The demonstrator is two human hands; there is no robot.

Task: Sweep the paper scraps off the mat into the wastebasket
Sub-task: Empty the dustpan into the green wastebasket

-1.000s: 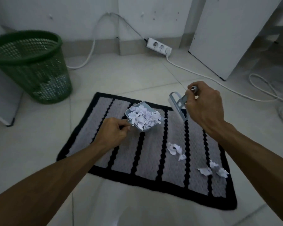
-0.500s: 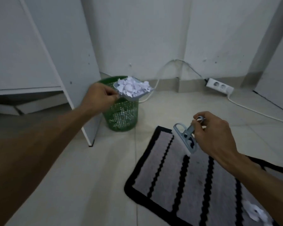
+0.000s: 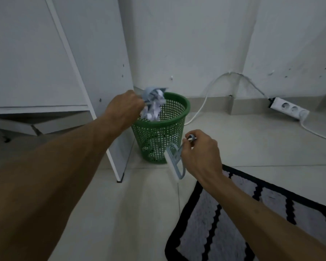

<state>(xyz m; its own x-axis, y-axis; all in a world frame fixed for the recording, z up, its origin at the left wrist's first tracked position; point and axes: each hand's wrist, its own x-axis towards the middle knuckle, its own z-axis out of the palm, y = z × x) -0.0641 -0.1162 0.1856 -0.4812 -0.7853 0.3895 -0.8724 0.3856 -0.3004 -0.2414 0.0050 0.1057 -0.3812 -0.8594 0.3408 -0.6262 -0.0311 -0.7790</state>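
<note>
My left hand (image 3: 125, 108) grips a small light-blue dustpan (image 3: 149, 93), tilted over the rim of the green mesh wastebasket (image 3: 174, 129). White paper scraps (image 3: 154, 110) are tumbling from the pan into the basket. My right hand (image 3: 200, 153) holds a small light-blue brush (image 3: 173, 164) by its handle, low in front of the basket. The grey mat with black stripes (image 3: 233, 223) lies at the lower right, only its left part in view, with my right forearm across it.
A white cabinet panel (image 3: 102, 72) stands on the floor just left of the basket. A white power strip (image 3: 288, 108) and its cables lie by the wall at the right. The floor is pale tile.
My left hand carried the full dustpan from the mat to the wastebasket and tipped it; the scraps now fall in. My right hand with the brush moved closer to the basket.
</note>
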